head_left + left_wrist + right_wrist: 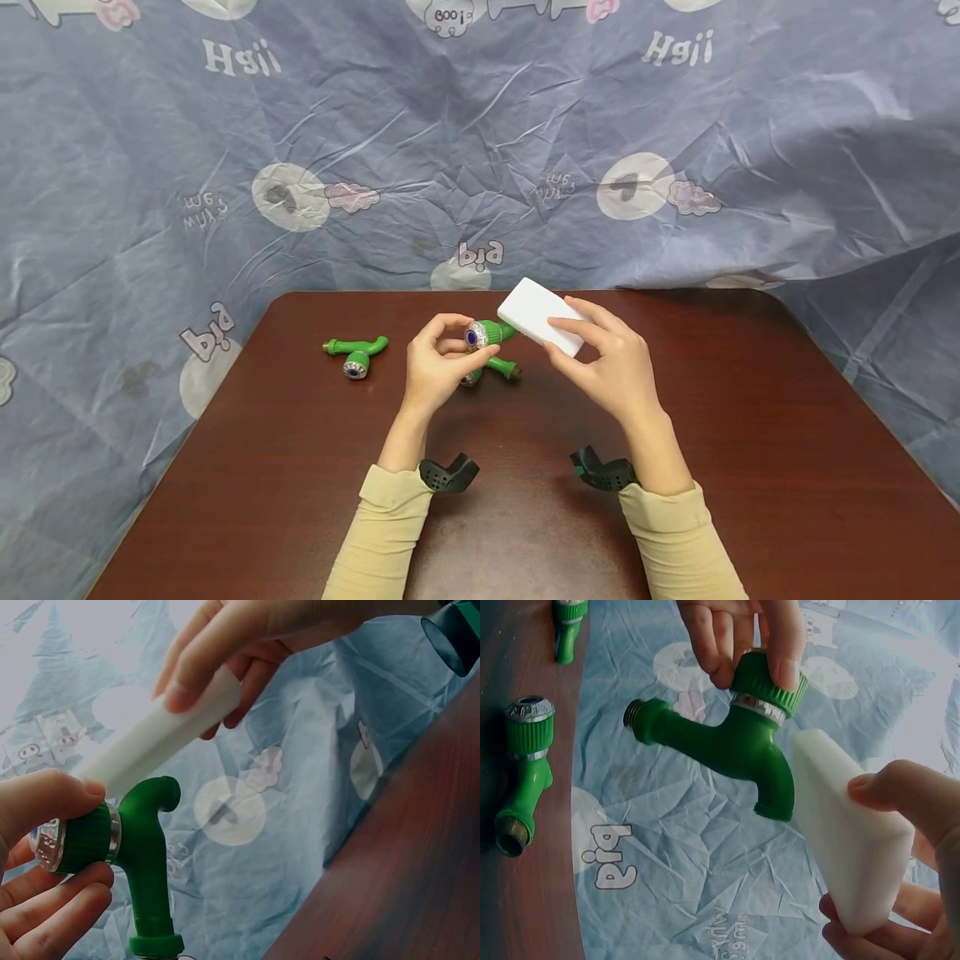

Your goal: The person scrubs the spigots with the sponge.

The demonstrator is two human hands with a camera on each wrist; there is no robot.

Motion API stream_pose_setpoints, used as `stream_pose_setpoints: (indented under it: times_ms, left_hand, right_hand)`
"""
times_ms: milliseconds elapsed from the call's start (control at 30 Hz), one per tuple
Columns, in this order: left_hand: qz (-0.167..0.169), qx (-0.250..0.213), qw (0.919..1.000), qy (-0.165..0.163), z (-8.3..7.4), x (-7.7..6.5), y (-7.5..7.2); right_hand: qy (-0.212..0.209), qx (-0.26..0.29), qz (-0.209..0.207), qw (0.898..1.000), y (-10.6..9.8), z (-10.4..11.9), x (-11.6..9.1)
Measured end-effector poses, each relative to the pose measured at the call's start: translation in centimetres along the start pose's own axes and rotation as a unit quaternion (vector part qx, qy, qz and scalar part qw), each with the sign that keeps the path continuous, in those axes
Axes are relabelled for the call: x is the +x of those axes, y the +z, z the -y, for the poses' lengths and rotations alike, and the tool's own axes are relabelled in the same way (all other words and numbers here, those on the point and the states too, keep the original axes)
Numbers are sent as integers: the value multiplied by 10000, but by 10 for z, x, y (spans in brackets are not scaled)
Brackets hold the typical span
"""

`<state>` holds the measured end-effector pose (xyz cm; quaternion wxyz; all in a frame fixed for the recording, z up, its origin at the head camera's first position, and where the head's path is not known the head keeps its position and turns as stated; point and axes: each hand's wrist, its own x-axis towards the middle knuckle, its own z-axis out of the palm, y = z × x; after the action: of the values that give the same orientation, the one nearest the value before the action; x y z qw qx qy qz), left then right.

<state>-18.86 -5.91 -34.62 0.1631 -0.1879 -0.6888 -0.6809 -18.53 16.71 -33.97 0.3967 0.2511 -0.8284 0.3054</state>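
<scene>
My left hand (435, 362) grips a green tap (739, 746) by its ribbed knob, thumb on one side and fingers on the other. The tap's spout and brass-threaded inlet stick out free in the right wrist view. A white sponge block (536, 312) is pinched between the thumb and fingers of my right hand (618, 362). In the right wrist view the sponge's near end lies right beside the tap's spout. Both things are held up above the table.
On the brown table (712, 433), a second green tap (356, 354) lies to the left. Another tap (502, 367) lies behind and below my left hand, partly hidden by it. A blue-grey patterned cloth (480, 150) hangs behind the table's far edge.
</scene>
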Motion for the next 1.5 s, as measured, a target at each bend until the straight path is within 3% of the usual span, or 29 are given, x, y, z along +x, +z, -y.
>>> stream_pose_setpoints:
  times_ms: [233,467,667,900,1333,1500]
  left_hand:
    - [-33,28,10000,13,0,0,-1]
    - [-84,1,9999,-83,1,1,-2]
    - [-62,-29,9997,-224,1,1,-3]
    - [-249,-29,9994,-238,33,7,-3]
    - [-461,23,9988,-191,34,6,-1]
    - [-459,28,9987,-241,33,7,-1]
  right_hand:
    - [-169,142,160,9996,3,2,1]
    - [-40,56,-43,10000,4,4,1]
    - [-157,200,177,9995,7,6,0]
    - [-37,-91,-30,9999,9,6,0]
    - [11,-167,14,9999,6,3,1]
    - [-171,58,331,9993,5,3,0]
